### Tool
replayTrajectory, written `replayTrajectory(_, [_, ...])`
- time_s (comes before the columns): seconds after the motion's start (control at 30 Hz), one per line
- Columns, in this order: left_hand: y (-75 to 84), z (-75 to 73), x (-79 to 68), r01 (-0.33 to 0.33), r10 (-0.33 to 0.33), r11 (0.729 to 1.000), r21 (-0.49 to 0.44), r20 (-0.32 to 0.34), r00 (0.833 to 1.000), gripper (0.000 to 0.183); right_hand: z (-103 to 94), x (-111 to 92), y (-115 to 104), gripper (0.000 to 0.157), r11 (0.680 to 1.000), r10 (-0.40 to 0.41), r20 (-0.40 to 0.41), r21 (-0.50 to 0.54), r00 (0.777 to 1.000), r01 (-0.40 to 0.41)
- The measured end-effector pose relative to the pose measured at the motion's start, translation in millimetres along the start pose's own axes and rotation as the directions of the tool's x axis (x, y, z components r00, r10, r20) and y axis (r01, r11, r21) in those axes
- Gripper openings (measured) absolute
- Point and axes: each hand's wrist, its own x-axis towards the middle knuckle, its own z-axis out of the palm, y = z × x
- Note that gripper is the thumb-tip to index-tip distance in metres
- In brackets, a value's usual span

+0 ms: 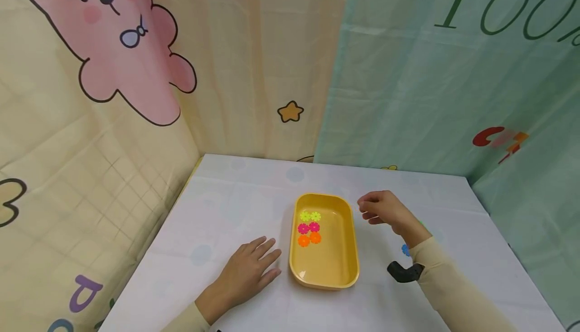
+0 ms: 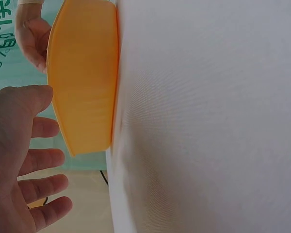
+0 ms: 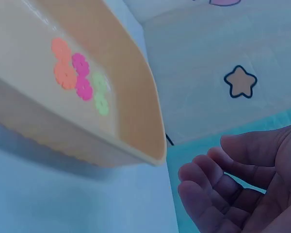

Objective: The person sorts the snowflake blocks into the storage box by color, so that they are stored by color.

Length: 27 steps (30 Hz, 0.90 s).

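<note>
A yellow tray [image 1: 333, 264] lies between the two hands. At its left side sit flower-shaped pieces in pairs: lime-yellow flowers [image 1: 310, 216] at the far end, pink flowers [image 1: 309, 228] in the middle, orange flowers [image 1: 309, 239] nearest. My left hand [image 1: 246, 271] hovers beside the tray's left wall, fingers spread, holding nothing. Past the tray's far right corner, my right hand [image 1: 382, 207] is raised, its fingers loosely bent. In the right wrist view nothing shows between the right hand's thumb and fingers [image 3: 196, 170].
A blue flower piece [image 1: 405, 250] lies on the white table [image 1: 235, 211], partly hidden by the right forearm. A bit of a green piece [image 1: 422, 223] peeks out beyond that wrist. Printed curtains [image 1: 254, 70] hang behind the table and at its sides.
</note>
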Motion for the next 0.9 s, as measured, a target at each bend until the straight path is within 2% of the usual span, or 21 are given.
replayTrajectory(0.17, [0.0, -0.6, 1.1, 0.000, 0.000, 1.000, 0.003, 0.012, 1.000, 0.043, -22.4, -12, 21, 0.034, 0.998, 0.027, -0.061, -0.052, 0.998, -0.031])
replayTrajectory(0.47, [-0.9, -1.5, 3.4, 0.008, -0.008, 1.000, 0.005, 0.025, 1.000, 0.044, -57.0, -29, 64, 0.051, 0.992, 0.044, -0.135, -0.114, 0.990, -0.060])
replayTrajectory(0.63, [-1.7, -1.0, 4.6, 0.007, -0.007, 1.000, 0.013, 0.021, 1.000, 0.044, -68.7, -33, 84, 0.056, 0.981, 0.063, -0.196, -0.170, 0.979, -0.097])
replayTrajectory(0.9, [-2.7, -0.6, 4.6, -0.001, 0.000, 1.000, 0.031, 0.010, 1.000, 0.044, -79.6, -37, 122, 0.054, 0.969, 0.086, -0.240, -0.205, 0.967, -0.137])
